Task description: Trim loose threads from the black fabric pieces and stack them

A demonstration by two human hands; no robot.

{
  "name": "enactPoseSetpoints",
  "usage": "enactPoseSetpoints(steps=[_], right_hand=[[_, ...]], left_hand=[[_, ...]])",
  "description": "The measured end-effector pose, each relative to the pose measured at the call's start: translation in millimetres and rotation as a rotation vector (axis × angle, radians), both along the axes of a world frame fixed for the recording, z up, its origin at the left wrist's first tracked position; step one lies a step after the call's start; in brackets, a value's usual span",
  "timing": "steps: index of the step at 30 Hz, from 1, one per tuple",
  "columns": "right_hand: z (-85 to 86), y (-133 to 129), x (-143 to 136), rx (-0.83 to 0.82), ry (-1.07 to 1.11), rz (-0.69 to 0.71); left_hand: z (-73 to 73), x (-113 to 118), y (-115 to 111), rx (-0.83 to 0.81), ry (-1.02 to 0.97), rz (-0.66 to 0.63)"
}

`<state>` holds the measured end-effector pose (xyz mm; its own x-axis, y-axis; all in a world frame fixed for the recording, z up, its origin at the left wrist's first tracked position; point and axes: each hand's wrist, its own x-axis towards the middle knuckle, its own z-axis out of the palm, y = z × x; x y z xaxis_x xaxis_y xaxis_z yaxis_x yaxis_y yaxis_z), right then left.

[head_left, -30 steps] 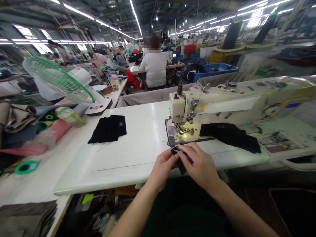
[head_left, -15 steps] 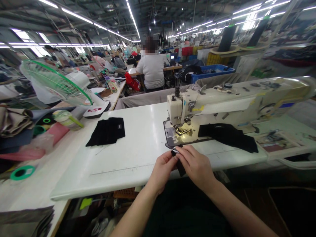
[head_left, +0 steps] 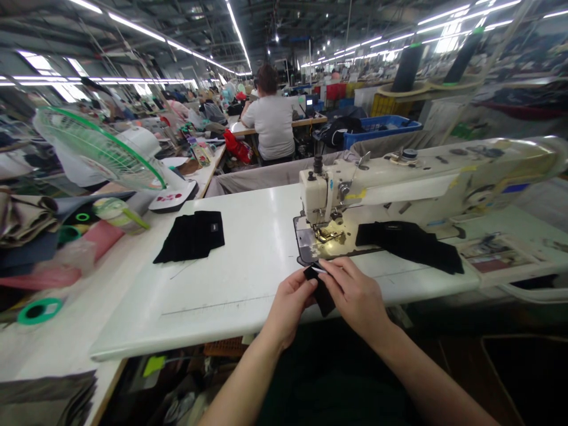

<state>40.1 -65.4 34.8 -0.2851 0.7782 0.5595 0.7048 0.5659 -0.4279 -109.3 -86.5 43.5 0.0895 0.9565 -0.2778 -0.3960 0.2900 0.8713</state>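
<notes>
At the front edge of the sewing table, my left hand pinches a small strip of black fabric that hangs down between my hands. My right hand is closed at the strip's upper end, its thumb and forefinger on a thin silvery-white thing, too small to name. Just beyond my fingers stands the sewing machine, its needle area lit. A black fabric piece lies right of the needle, and black pieces with a small label lie on the left of the table.
A green-rimmed fan stands at the back left. On the left side table are a green spool, a lidded cup and folded cloth. A blue crate stands behind the machine. A co-worker sits ahead, facing away.
My right fingers have shifted slightly right, apart from my left fingers, and more of the black strip and silvery thing shows. The pieces on the table have stayed put.
</notes>
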Motion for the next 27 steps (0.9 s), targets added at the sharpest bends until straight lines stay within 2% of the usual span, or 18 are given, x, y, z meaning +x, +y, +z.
enactPoseSetpoints(steps=[15, 23, 27], right_hand=[[0.5, -1.1, -0.6, -0.009, 0.01, -0.001], [-5.7, 0.2, -0.7, 0.097, 0.011, 0.001], [-5.5, 1.7, 1.5, 0.082, 0.047, -0.02]], left_hand=[[0.0, 2.3, -1.2, 0.007, 0.013, 0.01], [-3.7, 2.3, -1.6, 0.006, 0.012, 0.009], [-5.5, -0.7, -1.4, 0.015, 0.013, 0.026]])
